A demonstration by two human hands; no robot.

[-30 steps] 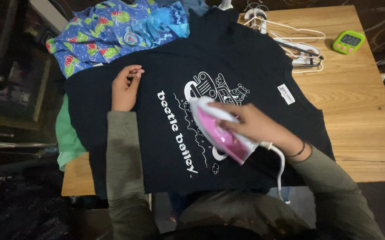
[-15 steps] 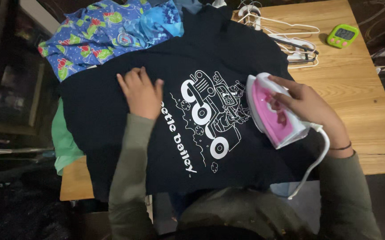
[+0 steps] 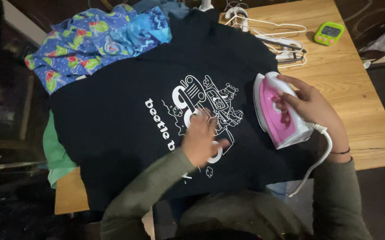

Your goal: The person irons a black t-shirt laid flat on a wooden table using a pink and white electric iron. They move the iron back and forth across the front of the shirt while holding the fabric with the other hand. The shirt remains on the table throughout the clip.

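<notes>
A black T-shirt (image 3: 125, 133) with a white cartoon print lies spread flat across the middle of the frame, covering most of the wooden surface (image 3: 357, 102). The right hand (image 3: 310, 106), in the right-centre of the frame, has its fingers clenched around the handle of a pink and white iron (image 3: 277, 113). The iron rests on the right part of the shirt, just beside the print, with its pointed end toward the top of the frame. Its white cord (image 3: 319, 162) curls from the rear of the iron down toward the lower edge of the surface.

The left hand (image 3: 201, 140) lies at the centre of the frame on the lower part of the print, fingers released and spread flat against the cloth, grasping nothing. It is blurred, so finer detail of the fingers cannot be told. Both arms wear olive-grey sleeves.

In the upper left of the frame a blue patterned garment (image 3: 81, 49) lies bunched partly under the shirt, and a green cloth (image 3: 54, 151) shows at the shirt's left edge. At the top, white and dark hangers (image 3: 277, 38) lie on the surface beside the shirt. A small green timer (image 3: 329, 33) sits in the upper right, well apart from the iron.
</notes>
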